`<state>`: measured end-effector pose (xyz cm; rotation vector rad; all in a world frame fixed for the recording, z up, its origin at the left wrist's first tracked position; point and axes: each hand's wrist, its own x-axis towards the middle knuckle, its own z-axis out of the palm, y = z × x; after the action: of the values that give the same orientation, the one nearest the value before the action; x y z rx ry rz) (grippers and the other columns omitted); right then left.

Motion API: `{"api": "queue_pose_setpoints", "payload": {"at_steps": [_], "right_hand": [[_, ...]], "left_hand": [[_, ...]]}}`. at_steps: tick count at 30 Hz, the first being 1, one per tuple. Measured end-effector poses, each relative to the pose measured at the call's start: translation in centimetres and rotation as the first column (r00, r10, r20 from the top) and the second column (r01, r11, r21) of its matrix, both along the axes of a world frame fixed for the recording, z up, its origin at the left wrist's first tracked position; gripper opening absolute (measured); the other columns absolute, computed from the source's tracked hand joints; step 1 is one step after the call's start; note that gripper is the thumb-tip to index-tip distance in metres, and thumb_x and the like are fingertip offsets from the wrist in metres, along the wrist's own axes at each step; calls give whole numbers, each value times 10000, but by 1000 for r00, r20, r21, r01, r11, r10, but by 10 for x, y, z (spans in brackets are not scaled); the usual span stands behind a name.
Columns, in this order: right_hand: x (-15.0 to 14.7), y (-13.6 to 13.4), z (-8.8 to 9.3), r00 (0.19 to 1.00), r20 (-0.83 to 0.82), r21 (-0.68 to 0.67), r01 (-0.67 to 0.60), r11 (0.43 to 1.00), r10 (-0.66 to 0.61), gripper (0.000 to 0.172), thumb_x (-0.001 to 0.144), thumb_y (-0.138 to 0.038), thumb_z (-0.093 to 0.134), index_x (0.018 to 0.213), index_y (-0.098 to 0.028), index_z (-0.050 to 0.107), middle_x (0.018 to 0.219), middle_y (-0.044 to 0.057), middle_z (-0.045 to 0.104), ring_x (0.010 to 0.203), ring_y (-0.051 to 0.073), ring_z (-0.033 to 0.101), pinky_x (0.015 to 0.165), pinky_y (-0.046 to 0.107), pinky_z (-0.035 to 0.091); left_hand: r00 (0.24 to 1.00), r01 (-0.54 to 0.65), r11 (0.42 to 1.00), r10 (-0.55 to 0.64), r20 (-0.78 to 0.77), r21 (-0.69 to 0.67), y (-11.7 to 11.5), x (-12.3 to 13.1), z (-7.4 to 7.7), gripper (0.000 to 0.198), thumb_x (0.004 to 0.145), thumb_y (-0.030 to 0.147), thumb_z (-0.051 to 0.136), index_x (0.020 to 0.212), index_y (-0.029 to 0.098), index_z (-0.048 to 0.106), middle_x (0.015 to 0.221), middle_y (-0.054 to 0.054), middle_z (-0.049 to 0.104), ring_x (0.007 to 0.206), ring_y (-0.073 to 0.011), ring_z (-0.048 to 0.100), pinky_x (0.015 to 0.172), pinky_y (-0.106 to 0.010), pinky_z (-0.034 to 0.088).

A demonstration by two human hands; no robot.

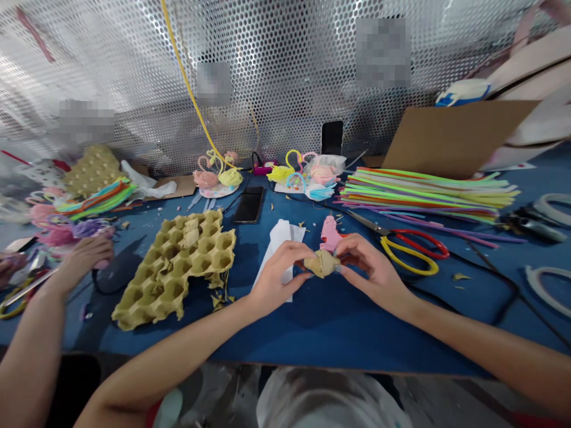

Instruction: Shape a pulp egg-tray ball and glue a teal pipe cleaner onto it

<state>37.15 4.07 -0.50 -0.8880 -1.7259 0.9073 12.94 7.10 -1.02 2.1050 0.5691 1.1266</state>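
Between the fingertips of both hands is a small torn piece of egg carton [322,263], held just above the blue table. My left hand [279,270] pinches its left side, and my right hand [369,267] grips its right edge with thumb and fingers. Right behind the piece lies a pink hot glue gun [330,233], partly covered by my right fingers. White paper [280,233] lies beneath and behind my left hand. To the left rests a large pulp egg tray [178,261] with ragged, torn edges and loose scraps on it.
Scissors [414,249] with red and yellow handles lie right of my right hand, near black cables. Behind them are bundled coloured pipe cleaners [423,193]. A phone [248,205] and pipe-cleaner swans [218,175] stand farther back. A co-worker's hand [89,258] works at the left.
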Motion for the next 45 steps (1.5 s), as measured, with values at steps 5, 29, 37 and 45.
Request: {"api": "queue_pose_setpoints", "payload": {"at_steps": [5,29,37,45], "right_hand": [[0,-1,0,1000,2,2,6,1000,-6,129,969,-307,631,1079,-270,577,1094,61,541,973,192,624,860,348,603],[0,1,0,1000,-17,-9,8,1000,-8,134,965,-340,633,1073,-271,593,1083,63,561,960,198,628,859,355,607],[-1,0,1,1000,-23,-14,5,1000,-5,127,967,-326,632,1072,-272,585,1069,55,560,954,190,630,856,348,605],[0,0,-1,999,-32,-31,-12,999,11,127,974,-313,625,1083,-277,570,1090,54,543,979,188,621,877,345,594]], "left_hand": [[1000,2,1000,-2,-2,-15,0,0,0,370,941,165,644,1297,257,603,1222,-121,600,1158,-234,601,915,-367,588],[999,-16,999,18,-45,32,0,0,0,429,935,147,639,1341,280,597,1230,-115,593,1153,-233,605,918,-376,590],[997,-22,999,25,-67,35,0,-1,1,450,942,151,630,1367,296,592,1233,-105,590,1158,-229,600,954,-380,567],[998,-20,999,23,-51,46,0,0,2,449,933,138,642,1354,290,602,1215,-104,594,1141,-226,600,932,-364,570]]}}
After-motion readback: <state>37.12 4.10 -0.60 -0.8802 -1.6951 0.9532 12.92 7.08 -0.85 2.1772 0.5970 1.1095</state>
